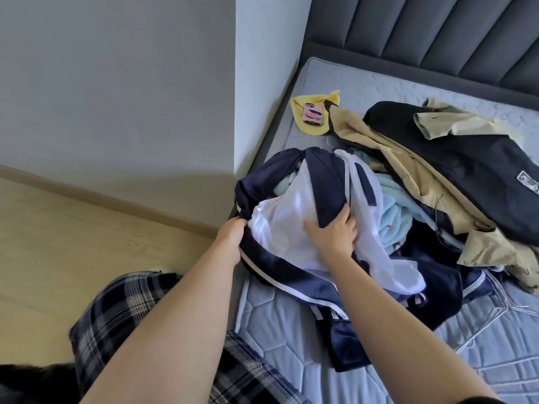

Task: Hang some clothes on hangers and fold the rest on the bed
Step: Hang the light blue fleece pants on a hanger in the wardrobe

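Navy jacket [278,265]: left hand [232,228] pinching its 9 o'clock edge, right hand [331,234] fingers spread flat on top.

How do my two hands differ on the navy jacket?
The left hand grips the edge of the navy jacket, fingers curled; the right hand lies flat, fingers spread, on its white lining. The left hand is at the edge of the pile, the right hand nearer its middle. Both touch one jacket.

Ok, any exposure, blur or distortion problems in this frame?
Head view: white lining of the navy jacket, under the right hand, is nearly blown out; wide-angle distortion bows the skirting board and headboard; near forearms look slightly soft; lighting is soft and even, with a faint shadow on the wall.
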Motion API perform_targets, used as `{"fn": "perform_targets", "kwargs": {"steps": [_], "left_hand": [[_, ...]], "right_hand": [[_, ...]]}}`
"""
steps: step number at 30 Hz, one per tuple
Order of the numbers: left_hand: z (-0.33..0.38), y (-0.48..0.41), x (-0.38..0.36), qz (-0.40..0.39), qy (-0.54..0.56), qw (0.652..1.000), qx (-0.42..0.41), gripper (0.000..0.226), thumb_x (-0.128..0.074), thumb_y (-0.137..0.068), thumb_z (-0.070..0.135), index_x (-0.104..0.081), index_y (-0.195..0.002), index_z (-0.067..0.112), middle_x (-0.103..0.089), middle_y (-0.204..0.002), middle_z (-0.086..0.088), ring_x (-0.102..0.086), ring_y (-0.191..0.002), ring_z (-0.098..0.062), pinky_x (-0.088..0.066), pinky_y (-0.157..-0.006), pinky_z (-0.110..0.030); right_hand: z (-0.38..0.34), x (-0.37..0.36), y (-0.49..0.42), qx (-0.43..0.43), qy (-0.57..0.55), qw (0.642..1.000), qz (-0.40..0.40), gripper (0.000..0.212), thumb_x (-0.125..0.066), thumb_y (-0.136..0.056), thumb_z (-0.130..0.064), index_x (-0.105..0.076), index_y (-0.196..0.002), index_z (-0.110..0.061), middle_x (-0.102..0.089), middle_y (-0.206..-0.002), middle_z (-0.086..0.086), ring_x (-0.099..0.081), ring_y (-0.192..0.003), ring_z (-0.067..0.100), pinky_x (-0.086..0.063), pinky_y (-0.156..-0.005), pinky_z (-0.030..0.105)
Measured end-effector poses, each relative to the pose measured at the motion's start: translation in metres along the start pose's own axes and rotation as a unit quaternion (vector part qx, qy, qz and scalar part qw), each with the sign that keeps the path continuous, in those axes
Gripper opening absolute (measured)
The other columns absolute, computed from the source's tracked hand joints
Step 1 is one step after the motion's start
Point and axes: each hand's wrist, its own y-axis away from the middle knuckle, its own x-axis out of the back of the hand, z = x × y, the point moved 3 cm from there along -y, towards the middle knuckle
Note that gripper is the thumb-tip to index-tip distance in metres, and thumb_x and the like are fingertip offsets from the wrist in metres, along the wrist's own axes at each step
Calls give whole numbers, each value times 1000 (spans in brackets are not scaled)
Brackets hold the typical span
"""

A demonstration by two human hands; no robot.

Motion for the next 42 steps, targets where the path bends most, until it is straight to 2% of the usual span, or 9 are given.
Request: {"fn": "perform_targets", "kwargs": {"steps": [5, 9, 15, 22, 26, 30, 35, 39, 42], "left_hand": [[-6, 0, -9, -24, 25, 999, 18, 30, -53, -94, 26, -62, -114, 7, -62, -110, -16, -59, -107, -29, -43, -103, -41], [0, 8, -13, -48, 83, 995, 16, 40, -44, -99, 19, -48, -133, -1, -60, -112, -16, -56, -107, -30, -43, -92, -40], [-2, 13, 2, -45, 110, 993, 27, 27, -51, -97, 21, -60, -119, 9, -67, -88, -7, -63, -81, -21, -51, -74, -32], [16, 12, -1, -16, 11, 993, -117, 36, -49, -98, 26, -55, -129, 10, -60, -127, -15, -58, -116, -31, -45, -100, -40], [33, 21, -10, -152, 107, 975, -119, 54, -45, -95, 50, -53, -133, 13, -61, -129, -9, -57, -120, -22, -40, -107, -37], [34, 23, -11, -213, 89, 962, -145, 68, -47, -73, 66, -54, -127, 26, -60, -130, 4, -57, -117, -9, -43, -99, -28], [23, 18, -13, -211, -11, 954, -213, 35, -70, -80, 40, -59, -113, 45, -66, -120, 12, -61, -111, -6, -51, -84, -20], [17, 7, -12, -113, -34, 971, -206, 20, -66, -87, 21, -64, -101, 35, -70, -109, 4, -65, -102, -14, -51, -91, -33], [15, 8, -14, -95, -81, 972, -200, 11, -62, -90, 21, -68, -92, 30, -72, -98, 2, -66, -94, -15, -51, -84, -29]], "right_hand": [[-7, -24, 20, 76, -98, 969, -213, 98, -67, -77, -58, -15, -150, -20, -36, -147, 5, -40, -132, 28, -34, -102, 34], [-9, -43, 45, 208, 123, 909, -339, 117, -75, -71, -43, 6, -152, -21, -37, -144, 14, -38, -133, 31, -34, -106, 39], [-11, -51, 57, 275, 312, 885, -209, 49, -53, -85, -8, -36, -131, -8, -61, -110, 12, -61, -100, 30, -48, -73, 36], [-55, -1, 60, 282, -2, 921, -270, 18, -61, -85, -24, -63, -73, -9, -54, -62, -3, -45, -58, 8, -32, -48, 13], [-84, 26, 51, 296, -174, 924, -169, 25, -59, -86, -13, -58, -63, -24, -53, -56, -13, -45, -54, 4, -38, -56, 22], [-91, 37, 24, 281, -81, 955, 50, 4, -62, -83, -19, -64, -87, -19, -58, -107, 5, -50, -104, 26, -40, -90, 40], [-48, 17, -3, 38, -79, 988, -125, 83, -59, -85, -56, -24, -149, -17, -19, -155, 7, -21, -142, 26, -21, -115, 48], [-28, -13, 22, 125, -165, 919, -335, 99, -71, -81, -46, -6, -153, -25, -18, -157, 2, -20, -144, 19, -23, -117, 41], [-18, -33, 30, 201, -102, 930, -290, 127, -87, -63, -32, 3, -153, -27, -16, -155, -5, -11, -143, 13, -20, -116, 34]]}}
